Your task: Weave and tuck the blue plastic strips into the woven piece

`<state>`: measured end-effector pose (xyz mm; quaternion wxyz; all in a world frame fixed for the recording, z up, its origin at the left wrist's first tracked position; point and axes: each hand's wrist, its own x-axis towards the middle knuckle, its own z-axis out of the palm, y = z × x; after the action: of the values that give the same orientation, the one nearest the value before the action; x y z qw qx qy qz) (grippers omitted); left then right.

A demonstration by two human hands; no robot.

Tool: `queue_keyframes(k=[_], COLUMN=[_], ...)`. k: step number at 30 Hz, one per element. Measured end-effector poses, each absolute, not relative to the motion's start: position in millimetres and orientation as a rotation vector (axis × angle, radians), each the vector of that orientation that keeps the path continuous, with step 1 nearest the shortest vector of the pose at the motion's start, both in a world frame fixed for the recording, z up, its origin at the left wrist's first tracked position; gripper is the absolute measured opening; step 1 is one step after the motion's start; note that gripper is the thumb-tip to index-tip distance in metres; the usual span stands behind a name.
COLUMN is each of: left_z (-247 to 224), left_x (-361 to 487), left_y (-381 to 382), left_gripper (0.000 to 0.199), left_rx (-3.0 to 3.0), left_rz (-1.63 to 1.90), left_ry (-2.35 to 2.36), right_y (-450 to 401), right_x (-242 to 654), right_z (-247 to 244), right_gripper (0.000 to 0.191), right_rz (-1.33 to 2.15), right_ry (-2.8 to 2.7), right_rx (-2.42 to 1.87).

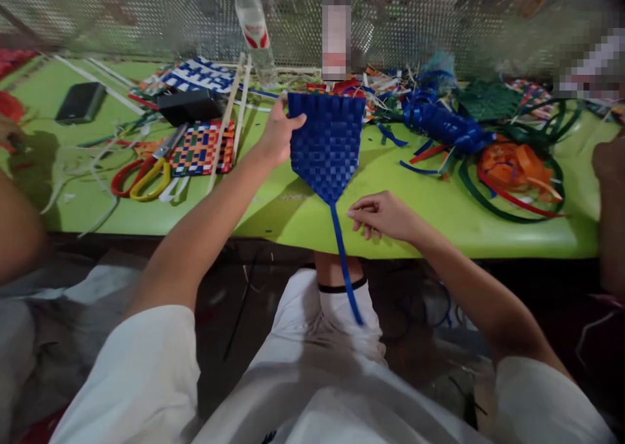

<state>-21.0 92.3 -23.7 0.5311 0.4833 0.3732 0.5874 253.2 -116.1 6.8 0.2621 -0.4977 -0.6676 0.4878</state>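
Observation:
A blue woven piece (326,138) with a pointed lower end is held up over the green table (283,213). My left hand (283,131) grips its upper left edge, thumb on the front face. From the point, a blue strip (344,255) hangs down past the table's front edge, over my lap. My right hand (378,216) is just right of this strip, apart from it, with its fingers curled and the thumb near the index finger. Nothing shows between those fingers.
Scissors (151,178), a multicoloured woven piece (195,150), a black box (189,107) and a bottle (256,34) are on the left and at the back. Blue rolled strips (442,122) and orange strips (520,170) lie right. Other people's arms show at both sides.

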Motion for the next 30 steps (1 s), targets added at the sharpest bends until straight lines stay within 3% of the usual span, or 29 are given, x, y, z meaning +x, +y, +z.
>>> queue_keyframes(k=[5,7,11,16,18,24,30], left_z=[-32,-36,-44,-48,-48,-42,-41], left_x=[-16,-12,-9,-7,-8,-18,-22], left_y=[103,103,94,85,84,83,84], left_gripper=[0.050,0.047,0.050,0.052,0.051,0.051,0.045], left_rx=[1.052,1.002,0.803,0.756,0.781,0.923,1.009], left_rz=[1.361,1.401,1.426,1.391,1.387,1.351,1.306], left_ry=[0.875,0.875,0.904,0.940,0.973,1.056,1.108], right_y=[-5,47,114,119,113,100,97], right_x=[279,283,280,266,263,257,253], right_z=[35,35,9,-23,-28,-30,-30], right_gripper=[0.026,0.035,0.060,0.089,0.087,0.058,0.061], right_rz=[0.512,0.407,0.777,1.395,1.459,1.469,1.392], right_ry=[-1.832,-1.838,-1.724,-1.447,-1.338,-1.317,-1.341], right_rx=[-1.311,-1.288,-1.249,-1.193,-1.161,-1.088,-1.108])
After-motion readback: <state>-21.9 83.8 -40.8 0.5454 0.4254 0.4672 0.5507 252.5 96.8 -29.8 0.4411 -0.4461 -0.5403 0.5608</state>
